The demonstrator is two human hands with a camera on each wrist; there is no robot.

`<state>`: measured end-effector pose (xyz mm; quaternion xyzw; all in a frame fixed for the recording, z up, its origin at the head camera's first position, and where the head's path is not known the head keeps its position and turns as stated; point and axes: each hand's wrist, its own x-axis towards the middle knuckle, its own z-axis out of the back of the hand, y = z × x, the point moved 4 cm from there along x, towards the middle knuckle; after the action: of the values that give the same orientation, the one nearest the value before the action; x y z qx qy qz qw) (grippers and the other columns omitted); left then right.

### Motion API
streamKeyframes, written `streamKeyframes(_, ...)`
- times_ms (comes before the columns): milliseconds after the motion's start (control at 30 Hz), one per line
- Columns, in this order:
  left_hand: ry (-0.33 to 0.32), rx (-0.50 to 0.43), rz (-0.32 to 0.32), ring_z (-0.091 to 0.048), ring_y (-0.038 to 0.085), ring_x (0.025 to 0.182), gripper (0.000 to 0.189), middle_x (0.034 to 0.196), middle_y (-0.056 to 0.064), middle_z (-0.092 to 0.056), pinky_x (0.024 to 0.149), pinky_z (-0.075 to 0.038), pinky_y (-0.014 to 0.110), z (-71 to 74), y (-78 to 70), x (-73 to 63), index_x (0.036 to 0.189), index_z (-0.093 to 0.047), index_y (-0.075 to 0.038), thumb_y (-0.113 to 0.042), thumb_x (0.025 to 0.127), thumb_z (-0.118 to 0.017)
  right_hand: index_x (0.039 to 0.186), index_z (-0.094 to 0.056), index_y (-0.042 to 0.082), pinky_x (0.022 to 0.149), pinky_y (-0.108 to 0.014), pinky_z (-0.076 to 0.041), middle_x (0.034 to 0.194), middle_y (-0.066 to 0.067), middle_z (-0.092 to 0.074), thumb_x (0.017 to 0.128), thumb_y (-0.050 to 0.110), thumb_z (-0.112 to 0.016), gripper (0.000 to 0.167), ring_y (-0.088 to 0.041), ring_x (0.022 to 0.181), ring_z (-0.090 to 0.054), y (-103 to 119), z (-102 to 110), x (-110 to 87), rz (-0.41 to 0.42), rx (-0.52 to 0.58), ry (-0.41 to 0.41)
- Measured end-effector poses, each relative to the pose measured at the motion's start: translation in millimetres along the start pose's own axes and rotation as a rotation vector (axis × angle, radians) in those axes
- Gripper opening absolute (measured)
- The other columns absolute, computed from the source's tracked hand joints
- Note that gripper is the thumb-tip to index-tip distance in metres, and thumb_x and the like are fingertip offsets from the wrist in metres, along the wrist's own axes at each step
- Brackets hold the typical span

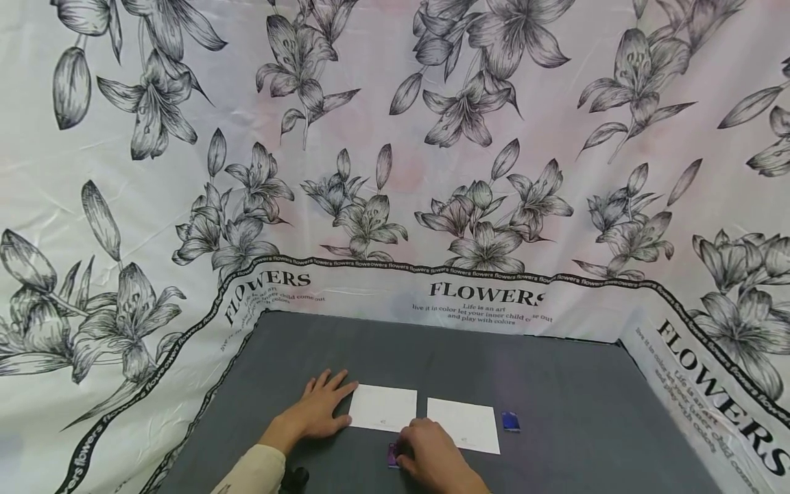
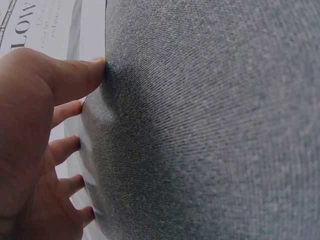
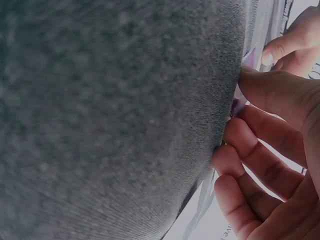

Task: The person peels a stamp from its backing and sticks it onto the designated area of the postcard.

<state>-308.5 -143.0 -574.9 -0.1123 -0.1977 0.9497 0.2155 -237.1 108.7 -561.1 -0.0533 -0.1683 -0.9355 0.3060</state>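
Observation:
My left hand (image 1: 317,408) lies spread on the grey table, fingertips and thumb right at the left edge of a white card (image 1: 384,406). In the left wrist view its thumb (image 2: 80,77) meets the card's edge. My right hand (image 1: 432,453) is low over the table, fingers curled, pinching a small flat purple packet (image 1: 391,455) between thumb and index finger. Part of the packet (image 3: 250,57) shows beyond the thumb in the right wrist view; the rest is hidden by the fingers. A second white card (image 1: 469,422) lies just beyond that hand.
A small shiny blue packet (image 1: 510,421) lies right of the second card. Dark grey fabric covers the table (image 1: 586,405). A white cloth printed with flowers (image 1: 370,288) hangs behind and along both sides. Something small and black (image 1: 296,478) sits near my left forearm.

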Motion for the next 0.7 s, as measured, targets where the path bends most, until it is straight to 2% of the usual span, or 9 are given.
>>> streamKeyframes(133,-0.002,0.0,-0.005,-0.023,0.054,0.164,0.072,0.177,0.019,-0.033,0.126,-0.017,0.078,-0.7,0.8,0.8,0.165,-0.049,-0.018,-0.04,0.102,-0.075,0.085,-0.08,0.019,0.069,-0.028,-0.05,0.077,0.012,-0.064,0.081,0.02,-0.094,0.015,0.0,0.074,-0.053,-1.6,-0.1,1.5,-0.007,0.033,0.002)
streamKeyframes(400,-0.01,0.006,-0.004,-0.022,0.054,0.164,0.072,0.178,0.018,-0.032,0.126,-0.017,0.077,-2.7,2.2,2.8,0.166,-0.049,-0.019,-0.041,0.102,-0.075,0.08,-0.078,0.019,0.067,-0.028,-0.049,0.075,0.012,-0.065,0.082,0.01,-0.086,0.013,0.0,0.071,-0.052,-4.7,-2.7,0.6,0.008,0.043,-0.057)
streamKeyframes(700,-0.009,0.005,-0.008,-0.022,0.053,0.164,0.072,0.178,0.018,-0.032,0.126,-0.017,0.077,-4.1,3.4,2.5,0.166,-0.049,-0.019,-0.041,0.102,-0.075,0.08,-0.079,0.018,0.064,-0.026,-0.048,0.073,0.012,-0.067,0.084,0.01,-0.086,0.012,0.001,0.069,-0.052,-1.6,5.9,1.1,0.021,0.047,-0.033)
